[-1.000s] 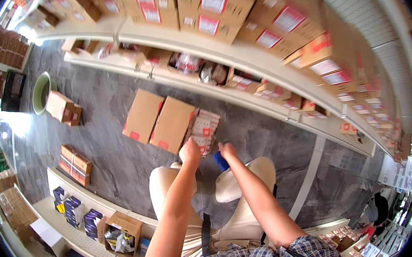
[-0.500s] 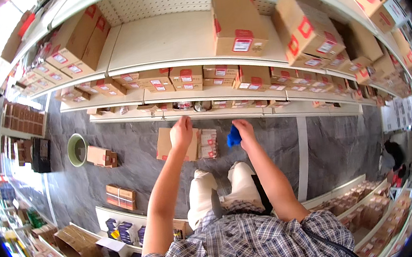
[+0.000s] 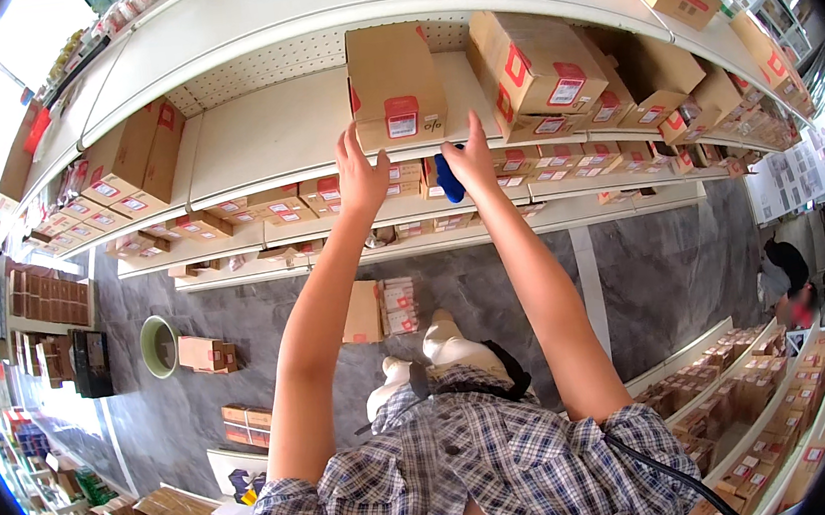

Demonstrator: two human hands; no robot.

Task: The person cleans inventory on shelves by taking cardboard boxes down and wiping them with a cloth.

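Observation:
A single cardboard box [image 3: 396,78] with red-and-white labels stands on the upper shelf, straight ahead of me. My left hand [image 3: 361,179] is raised by its lower left corner, empty, with the fingers spread. On the other side, my right hand [image 3: 474,164] is raised near the box's lower right corner. A bunched blue cloth [image 3: 448,180] is held in that hand by the thumb side, while its index finger points up. From this angle I cannot tell whether either hand touches the box.
More boxes [image 3: 553,67] crowd the shelf to the right, and two tall boxes [image 3: 136,161] stand left. Rows of small boxes [image 3: 319,195] fill the shelf below. On the grey floor are an open carton [image 3: 362,313], a green bin [image 3: 158,346] and a small box [image 3: 203,354].
Both hands have risen forward from above the floor carton to the upper shelf box. My left hand's closed fingers have spread. The blue cloth has travelled up with my right hand.

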